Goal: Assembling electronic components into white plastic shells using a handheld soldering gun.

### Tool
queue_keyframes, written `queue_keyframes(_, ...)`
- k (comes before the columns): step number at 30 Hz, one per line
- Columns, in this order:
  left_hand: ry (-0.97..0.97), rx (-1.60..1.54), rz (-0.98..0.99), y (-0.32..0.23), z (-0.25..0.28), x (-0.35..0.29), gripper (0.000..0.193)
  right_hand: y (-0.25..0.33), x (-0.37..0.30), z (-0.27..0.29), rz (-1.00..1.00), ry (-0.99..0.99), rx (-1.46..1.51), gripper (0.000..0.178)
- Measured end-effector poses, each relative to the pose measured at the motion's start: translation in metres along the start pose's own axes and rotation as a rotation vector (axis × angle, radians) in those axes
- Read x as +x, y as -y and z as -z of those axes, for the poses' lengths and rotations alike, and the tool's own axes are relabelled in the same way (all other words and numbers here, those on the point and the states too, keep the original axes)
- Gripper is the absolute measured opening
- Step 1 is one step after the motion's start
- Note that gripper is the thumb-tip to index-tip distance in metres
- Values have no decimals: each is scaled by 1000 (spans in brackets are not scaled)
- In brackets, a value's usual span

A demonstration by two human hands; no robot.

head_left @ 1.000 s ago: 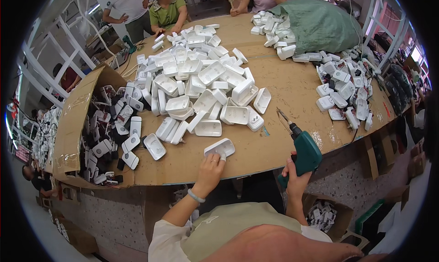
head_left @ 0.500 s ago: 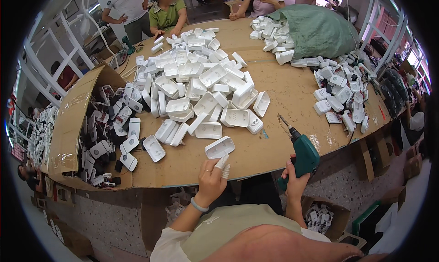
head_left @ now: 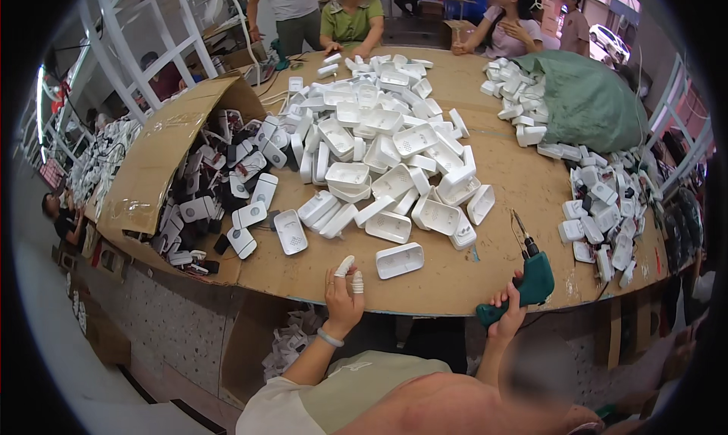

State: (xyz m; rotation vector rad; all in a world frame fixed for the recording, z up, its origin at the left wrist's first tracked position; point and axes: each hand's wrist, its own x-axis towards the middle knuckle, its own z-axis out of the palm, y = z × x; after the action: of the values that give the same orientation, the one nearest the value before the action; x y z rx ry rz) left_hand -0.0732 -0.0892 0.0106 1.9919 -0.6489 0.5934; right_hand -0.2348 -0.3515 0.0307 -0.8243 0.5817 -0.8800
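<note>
No txt, nos. or signs legible. Pale mark [head_left: 351,367] on front of person's greenish garment [head_left: 379,386]: too small to read. Green gun-shaped tool [head_left: 535,280]: nothing readable on casing. White units [head_left: 265,190] w/ round grey spots, l. side of bench [head_left: 447,287]: no lettering legible. Bkgd car [head_left: 609,43]: too far, unreadable.

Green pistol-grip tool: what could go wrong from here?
1. The green pistol-grip tool in the right hand has an exposed metal tip; swung left, it might jab the left hand.
2. The lone white tray near the table's front edge could get knocked off.
3. The heaped white trays look loosely stacked and might slide.
</note>
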Motion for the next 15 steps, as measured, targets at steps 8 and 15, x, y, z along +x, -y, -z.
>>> queue_keyframes(8, 15, 125, -108, 3, -7, -2, 29, -8, 6, 1, 19, 42, 6, 45)
queue_keyframes(15, 25, 127, -97, 1, -8, -3, 28, -8, 6, 2, 22, 27, 13, 45)
